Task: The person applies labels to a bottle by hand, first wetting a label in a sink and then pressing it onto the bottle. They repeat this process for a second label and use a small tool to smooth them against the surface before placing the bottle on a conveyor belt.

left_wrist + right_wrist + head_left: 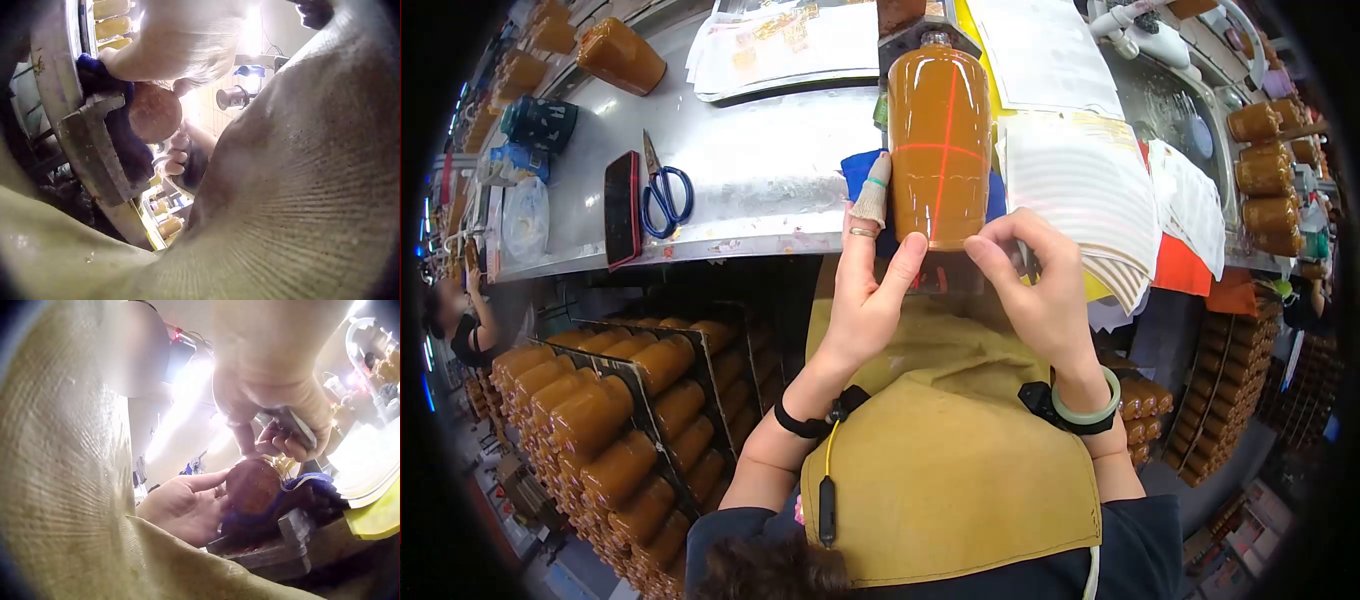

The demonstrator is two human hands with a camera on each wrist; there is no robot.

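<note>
Mustard, creased heavy-cloth apron with stitched hem, closest to the head camera. Beyond it, glossy caramel-brown bottle lies on its side at middle of counter's near edge, base toward the person, short neck pointing away. Smooth glaze, cylindrical body, rounded shoulders, reddish matte base. Crossed bright red lines fall on it. Blue cloth under and beside it.

Left hand: spread wide, fingers straight, thumb touching base corner, index along left flank; ribbed fabric sleeve and green band on that finger. Right hand: thumb and index narrow at base's right corner, other fingers curled round flat grey tool.

Metal counter, scuffed. Blue-handled scissors and dark red-edged phone left of bottle, phone by near edge. Layered white sheets to the right. Red marks below base: unreadable. Shiny brown bottles stacked in racks below.
</note>
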